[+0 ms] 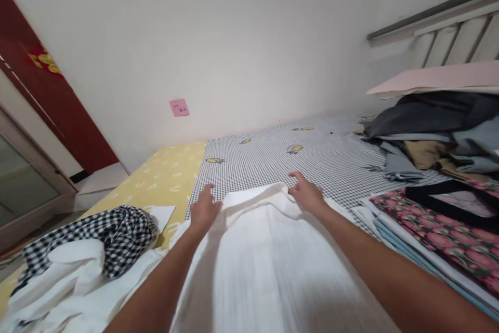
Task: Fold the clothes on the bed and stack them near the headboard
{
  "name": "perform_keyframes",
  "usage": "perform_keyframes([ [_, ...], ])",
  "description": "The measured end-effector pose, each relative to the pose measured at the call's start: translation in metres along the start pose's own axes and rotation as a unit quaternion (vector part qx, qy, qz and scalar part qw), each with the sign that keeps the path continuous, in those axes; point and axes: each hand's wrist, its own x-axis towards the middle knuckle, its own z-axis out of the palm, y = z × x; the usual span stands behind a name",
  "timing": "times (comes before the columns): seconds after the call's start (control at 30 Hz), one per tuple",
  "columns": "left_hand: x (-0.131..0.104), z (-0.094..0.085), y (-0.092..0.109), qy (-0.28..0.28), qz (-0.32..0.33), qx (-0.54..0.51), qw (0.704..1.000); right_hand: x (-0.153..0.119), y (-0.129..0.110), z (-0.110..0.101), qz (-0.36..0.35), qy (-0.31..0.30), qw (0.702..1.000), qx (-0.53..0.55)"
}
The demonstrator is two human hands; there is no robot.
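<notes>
White woven-cloth garment (265, 250) stretches between the left hand (205, 210) and right hand (307, 194), its far corners at their thumbs, index fingers parted from them, any grip beyond my telling, over the black-and-white checked, pineapple-printed bedsheet (257, 161).

2 bare forearms (372, 257) tapering to slim wrists (322, 211); bare left hand (205, 208), right hand (306, 194)

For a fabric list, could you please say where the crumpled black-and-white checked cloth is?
In the head view, the black-and-white checked cloth lies at lower left, behind a rumpled white cloth and left of the left hand.
</notes>
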Motion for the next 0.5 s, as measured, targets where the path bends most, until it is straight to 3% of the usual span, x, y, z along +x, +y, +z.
perform_keyframes([
  [0.07, 0.001, 0.010, 0.002, 0.070, -0.039, 0.030, 0.996, 0.003, 0.002, 0.012, 0.017, 0.047, 0.998, -0.038],
  [0.17, -0.007, 0.026, 0.001, 0.111, 0.053, 0.074, 0.990, 0.001, 0.009, 0.024, -0.025, 0.092, 0.993, -0.065],
  [0.27, -0.015, 0.044, 0.003, 0.097, 0.121, 0.081, 0.985, 0.000, 0.012, 0.034, -0.055, 0.080, 0.995, -0.035],
  [0.37, -0.010, 0.055, 0.007, 0.064, 0.081, 0.065, 0.993, 0.002, 0.011, 0.046, -0.077, 0.055, 0.994, -0.050],
  [0.5, 0.012, 0.057, 0.003, 0.040, 0.019, 0.073, 0.996, 0.005, 0.014, 0.058, -0.153, 0.002, 0.981, -0.122],
])
